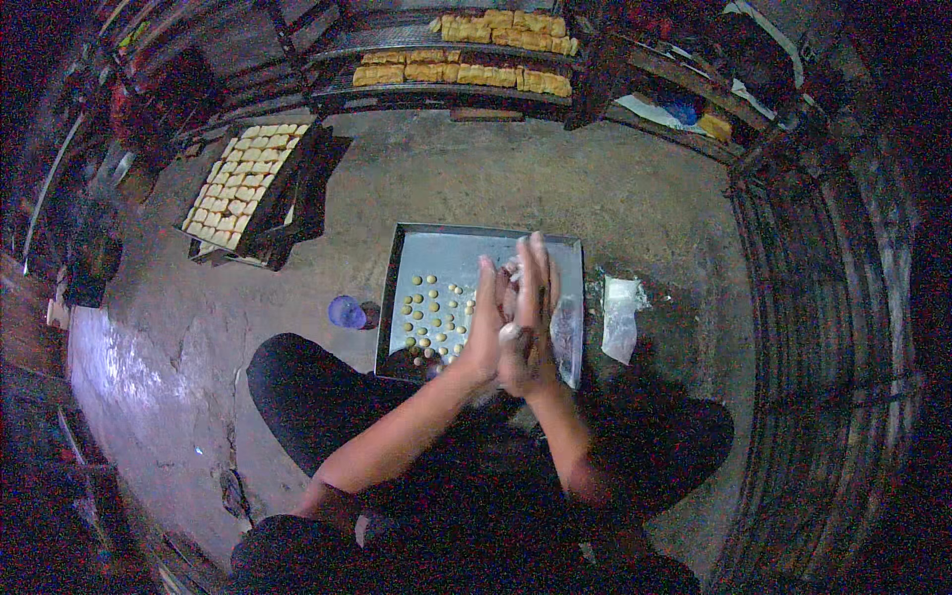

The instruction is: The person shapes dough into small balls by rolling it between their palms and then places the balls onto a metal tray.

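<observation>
My left hand (484, 327) and my right hand (528, 307) press or rub palm to palm over a metal tray (565, 260), both with long, straightened fingers and smeared by motion; whether anything is between the palms is hidden. Something pale is smeared on my right thumb and fingertips. Small flattened round pieces of pale yellow-green dough (433, 294) sit spaced over the tray's left part. Darker material at its lower left and behind my hands is too unclear to name.
A blue cup (346, 310) is left of the tray, a white paper or bag (620, 317) right. Stacked trays of pale squares (245, 178) stand back left. Racks with golden bread (461, 74) line the back; dark metal bars (833, 367) line the right. My crossed legs are below.
</observation>
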A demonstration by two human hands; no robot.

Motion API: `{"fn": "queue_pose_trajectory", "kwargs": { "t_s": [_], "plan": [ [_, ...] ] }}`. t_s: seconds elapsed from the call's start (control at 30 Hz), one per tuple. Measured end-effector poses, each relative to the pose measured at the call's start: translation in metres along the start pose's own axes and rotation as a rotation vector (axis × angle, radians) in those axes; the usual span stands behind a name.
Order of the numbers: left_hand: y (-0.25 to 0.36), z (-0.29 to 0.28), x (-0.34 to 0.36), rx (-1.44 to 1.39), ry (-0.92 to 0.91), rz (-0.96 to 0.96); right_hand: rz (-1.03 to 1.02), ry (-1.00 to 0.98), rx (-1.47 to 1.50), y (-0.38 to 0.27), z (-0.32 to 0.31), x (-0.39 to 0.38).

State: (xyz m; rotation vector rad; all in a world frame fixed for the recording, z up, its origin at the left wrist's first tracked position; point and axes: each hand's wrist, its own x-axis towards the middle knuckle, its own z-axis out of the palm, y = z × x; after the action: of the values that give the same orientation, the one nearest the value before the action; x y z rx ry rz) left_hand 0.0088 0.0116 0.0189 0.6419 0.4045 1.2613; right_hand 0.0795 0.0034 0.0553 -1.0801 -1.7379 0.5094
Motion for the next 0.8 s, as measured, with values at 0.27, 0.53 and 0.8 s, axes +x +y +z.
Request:
{"fn": "queue_pose_trajectory", "kwargs": {
  "t_s": [0.27,0.53,0.8],
  "plan": [
    [0.017,0.011,-0.007,0.048,0.062,-0.316,-0.031,0.053,-0.144,0.003,-0.016,0.016],
    [-0.002,-0.025,0.009,-0.663,0.009,-0.054,-0.118,-0.075,-0.148,-0.012,0.005,0.0],
    [0.032,0.009,0.004,-0.149,0.061,-0.327,-0.053,-0.022,-0.197,0.013,-0.015,0.009]
  ]
}}
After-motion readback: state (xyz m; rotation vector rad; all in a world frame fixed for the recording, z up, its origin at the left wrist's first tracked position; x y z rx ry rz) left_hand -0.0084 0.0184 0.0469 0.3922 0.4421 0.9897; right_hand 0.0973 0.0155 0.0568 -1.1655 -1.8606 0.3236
